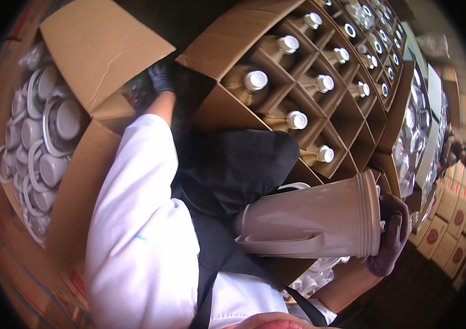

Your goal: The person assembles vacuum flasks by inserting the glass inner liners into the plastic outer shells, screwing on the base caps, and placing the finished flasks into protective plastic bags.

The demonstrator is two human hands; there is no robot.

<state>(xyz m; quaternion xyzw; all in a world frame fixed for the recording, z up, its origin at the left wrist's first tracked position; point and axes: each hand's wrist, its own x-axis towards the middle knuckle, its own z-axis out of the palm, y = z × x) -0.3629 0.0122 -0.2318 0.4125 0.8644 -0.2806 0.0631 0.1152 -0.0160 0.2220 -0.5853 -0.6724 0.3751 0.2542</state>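
My right hand (392, 236), in a dark purple-grey glove, grips the wide rim end of a large beige plastic pitcher (304, 222). It is tilted on its side in front of my black apron, with a long handle along its lower side. Ridges ring its rim, and I cannot tell whether it is one pitcher or nested ones. My left hand (160, 78), gloved in dark blue, reaches far out to the left into a shadowed gap beside an open carton flap (107, 49). Its fingers look stretched out. Some clear plastic (136, 92) shows near it, partly hidden.
At left, an open carton (82, 200) is full of white handled mugs or jugs (54, 123). A divided carton (233, 44) ahead holds white-capped bottles (255, 80). More cartons of clear items (406, 134) stand to the right, with stacked boxes (444, 236) beyond.
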